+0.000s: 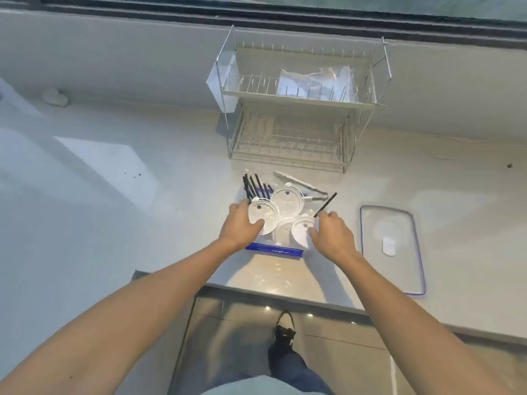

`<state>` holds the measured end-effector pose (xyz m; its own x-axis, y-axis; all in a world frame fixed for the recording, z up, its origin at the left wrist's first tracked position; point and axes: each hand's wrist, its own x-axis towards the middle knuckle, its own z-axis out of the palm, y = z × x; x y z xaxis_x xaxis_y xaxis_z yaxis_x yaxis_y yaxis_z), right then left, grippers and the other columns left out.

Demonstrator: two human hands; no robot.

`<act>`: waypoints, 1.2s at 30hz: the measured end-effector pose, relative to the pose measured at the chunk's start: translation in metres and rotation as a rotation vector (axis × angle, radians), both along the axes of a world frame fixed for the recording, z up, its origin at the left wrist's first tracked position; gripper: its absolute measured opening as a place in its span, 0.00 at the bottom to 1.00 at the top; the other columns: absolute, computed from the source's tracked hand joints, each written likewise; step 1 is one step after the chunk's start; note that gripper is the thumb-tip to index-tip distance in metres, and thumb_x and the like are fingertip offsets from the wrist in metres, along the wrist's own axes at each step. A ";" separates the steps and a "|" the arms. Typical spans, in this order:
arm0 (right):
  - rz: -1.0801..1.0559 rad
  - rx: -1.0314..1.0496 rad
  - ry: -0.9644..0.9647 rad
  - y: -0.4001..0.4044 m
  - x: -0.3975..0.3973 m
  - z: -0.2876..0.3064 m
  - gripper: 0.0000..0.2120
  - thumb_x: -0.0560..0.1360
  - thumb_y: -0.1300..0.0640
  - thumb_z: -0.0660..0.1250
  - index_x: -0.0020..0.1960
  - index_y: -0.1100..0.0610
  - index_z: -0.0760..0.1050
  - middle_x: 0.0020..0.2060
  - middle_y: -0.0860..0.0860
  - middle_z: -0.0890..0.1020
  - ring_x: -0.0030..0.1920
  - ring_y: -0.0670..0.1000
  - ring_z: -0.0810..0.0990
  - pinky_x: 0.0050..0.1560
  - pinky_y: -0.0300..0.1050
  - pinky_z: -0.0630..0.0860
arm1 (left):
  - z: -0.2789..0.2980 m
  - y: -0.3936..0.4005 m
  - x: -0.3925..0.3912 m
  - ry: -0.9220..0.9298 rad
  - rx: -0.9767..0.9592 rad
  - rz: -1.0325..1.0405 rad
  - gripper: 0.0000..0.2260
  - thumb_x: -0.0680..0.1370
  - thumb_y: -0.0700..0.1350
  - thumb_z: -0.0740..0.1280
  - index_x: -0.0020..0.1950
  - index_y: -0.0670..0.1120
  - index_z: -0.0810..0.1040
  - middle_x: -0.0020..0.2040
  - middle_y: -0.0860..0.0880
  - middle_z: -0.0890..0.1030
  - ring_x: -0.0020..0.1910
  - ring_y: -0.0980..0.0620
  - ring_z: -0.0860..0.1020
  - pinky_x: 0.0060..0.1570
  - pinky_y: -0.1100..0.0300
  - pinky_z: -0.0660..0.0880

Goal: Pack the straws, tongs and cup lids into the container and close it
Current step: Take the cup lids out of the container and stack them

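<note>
A clear container with a blue front clip [273,249] stands on the counter near its front edge. Several clear cup lids [286,199] lie in it, with black straws [252,188] at its far left and metal tongs [302,185] across the back. My left hand [239,225] grips one cup lid [265,216] at the left. My right hand [332,235] holds another cup lid [302,228] together with a single black straw [325,205] that sticks up to the right. The container's flat lid [390,249], clear with a blue rim, lies on the counter to the right.
A two-tier wire dish rack [296,109] stands right behind the container against the wall. The counter's front edge [285,295] runs just below the container. A small white object [54,96] sits at the far left by the wall.
</note>
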<state>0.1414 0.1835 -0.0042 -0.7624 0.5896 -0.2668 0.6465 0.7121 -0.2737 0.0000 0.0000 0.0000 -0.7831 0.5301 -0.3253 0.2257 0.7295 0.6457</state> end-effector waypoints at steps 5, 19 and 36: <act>0.041 -0.067 -0.088 0.017 -0.012 -0.009 0.12 0.79 0.56 0.64 0.59 0.61 0.77 0.59 0.58 0.78 0.54 0.62 0.81 0.52 0.55 0.79 | -0.008 0.014 -0.011 -0.024 -0.072 0.162 0.33 0.78 0.48 0.71 0.79 0.43 0.61 0.74 0.40 0.70 0.69 0.39 0.74 0.65 0.48 0.73; -0.190 -0.459 0.462 0.014 -0.028 0.014 0.07 0.76 0.58 0.66 0.44 0.51 0.69 0.38 0.53 0.78 0.33 0.50 0.70 0.34 0.47 0.68 | -0.020 0.027 -0.029 -0.309 0.235 0.275 0.05 0.79 0.42 0.67 0.51 0.43 0.81 0.42 0.50 0.82 0.41 0.53 0.80 0.41 0.57 0.80; -0.165 0.065 0.427 -0.074 -0.083 0.001 0.03 0.83 0.56 0.63 0.55 0.55 0.73 0.46 0.54 0.83 0.41 0.58 0.80 0.36 0.54 0.78 | -0.009 -0.004 -0.078 -0.937 0.470 0.060 0.20 0.82 0.61 0.62 0.59 0.47 0.83 0.51 0.44 0.88 0.52 0.42 0.87 0.48 0.50 0.84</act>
<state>0.0582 0.1096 -0.0036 -0.6904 0.7175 0.0925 0.5916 0.6335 -0.4987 -0.0775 -0.0036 -0.0094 -0.3535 0.7289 -0.5863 -0.5386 0.3538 0.7647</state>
